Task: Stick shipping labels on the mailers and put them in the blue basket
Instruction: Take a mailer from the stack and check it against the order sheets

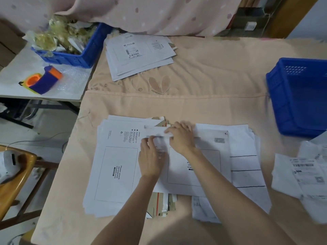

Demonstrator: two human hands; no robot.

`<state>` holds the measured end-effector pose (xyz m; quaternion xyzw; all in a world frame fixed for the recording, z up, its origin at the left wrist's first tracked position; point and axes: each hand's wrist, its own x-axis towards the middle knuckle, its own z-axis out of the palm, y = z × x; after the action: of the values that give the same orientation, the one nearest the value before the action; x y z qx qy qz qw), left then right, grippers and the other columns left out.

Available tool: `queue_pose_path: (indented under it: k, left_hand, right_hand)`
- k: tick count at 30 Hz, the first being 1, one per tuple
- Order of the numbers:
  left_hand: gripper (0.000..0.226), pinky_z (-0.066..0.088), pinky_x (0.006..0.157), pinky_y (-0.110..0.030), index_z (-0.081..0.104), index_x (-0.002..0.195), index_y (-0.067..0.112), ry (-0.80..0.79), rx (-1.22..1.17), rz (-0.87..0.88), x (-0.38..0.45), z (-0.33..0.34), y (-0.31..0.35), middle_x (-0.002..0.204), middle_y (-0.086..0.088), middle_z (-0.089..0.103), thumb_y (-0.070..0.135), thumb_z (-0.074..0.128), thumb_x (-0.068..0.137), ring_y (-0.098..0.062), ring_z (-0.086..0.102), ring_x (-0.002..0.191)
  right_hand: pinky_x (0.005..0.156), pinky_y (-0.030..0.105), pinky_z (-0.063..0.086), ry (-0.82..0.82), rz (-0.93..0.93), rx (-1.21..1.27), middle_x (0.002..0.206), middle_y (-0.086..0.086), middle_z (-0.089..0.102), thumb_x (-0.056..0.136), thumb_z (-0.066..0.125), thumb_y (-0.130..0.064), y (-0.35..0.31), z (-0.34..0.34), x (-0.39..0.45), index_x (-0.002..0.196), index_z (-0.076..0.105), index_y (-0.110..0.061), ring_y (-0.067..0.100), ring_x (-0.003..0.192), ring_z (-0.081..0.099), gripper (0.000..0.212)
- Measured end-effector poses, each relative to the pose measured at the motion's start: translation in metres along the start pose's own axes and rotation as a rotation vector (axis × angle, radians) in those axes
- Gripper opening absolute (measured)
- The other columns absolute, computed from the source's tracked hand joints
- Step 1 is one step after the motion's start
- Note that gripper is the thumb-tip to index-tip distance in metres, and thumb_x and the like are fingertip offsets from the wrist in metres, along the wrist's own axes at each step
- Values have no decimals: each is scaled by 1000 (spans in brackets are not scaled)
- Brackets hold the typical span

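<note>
Fingers of both hands meet on a small blurred label, the left hand pinching its near-left edge, the right hand curled over its far-right end. Whether they're peeling it or pressing it down, I can't tell; motion blur hides the fingertips. It looks like thin, glossy paper, its long axis running left to right between the two hands.

Under them lies the top mailer, flat white card with a printed rectangular frame for the waybill. That frame sits just toward the body and slightly right of the grip, so the right hand is nearer, and the label should come down and toward the person to land inside it, I'd judge.

More flat mailers are fanned beneath on peach cloth, one left with its own empty frame. A labelled stack rests far off at the back. Spare labels lie crumpled at right. The blue basket, rigid perforated plastic, waits well to the right, on the right hand's side.
</note>
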<state>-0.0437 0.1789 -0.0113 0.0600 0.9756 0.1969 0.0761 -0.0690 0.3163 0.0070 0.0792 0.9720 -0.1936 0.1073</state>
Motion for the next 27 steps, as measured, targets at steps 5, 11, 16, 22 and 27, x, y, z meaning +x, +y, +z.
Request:
queue_pose_path:
  k: [5,11,16,22,27]
  left_hand:
    - [94,39,100,-43,33,146,9,-40,142,147,11,1,-8,149,-12,36,57,59,69,-31,39,132]
    - [102,-9,118,-44,-12,152,17,-277,279,121,13,11,-21,158,2,-21,72,-2,66,-20,-20,145]
    - [89,-7,117,-47,-15,151,17,-328,336,125,16,5,-23,157,2,-25,65,28,90,-20,-23,144]
    - [86,-7,118,-48,-16,151,16,-345,303,126,13,4,-20,156,1,-26,63,14,85,-21,-24,144]
    - [67,3,118,-46,19,148,12,-238,357,73,25,-9,-3,158,-8,12,47,38,94,-27,8,145]
  right_hand:
    - [100,33,23,-7,-23,-57,137,-3,41,83,59,-16,-5,23,-20,137,47,-28,22,126,35,57]
    - [118,39,6,-109,-133,-75,161,-9,10,95,41,-12,-23,35,-25,153,16,-22,13,148,2,64]
    - [118,47,1,-201,-85,-100,161,-14,-3,99,40,-19,-22,38,-25,155,5,-24,10,148,-9,66]
    - [118,50,2,-220,-48,-104,161,-12,-1,101,34,-19,-30,35,-22,154,8,-22,11,148,-8,60]
    - [116,37,18,-156,-29,269,155,-7,31,98,38,-13,-20,21,-13,144,42,-21,12,145,22,46]
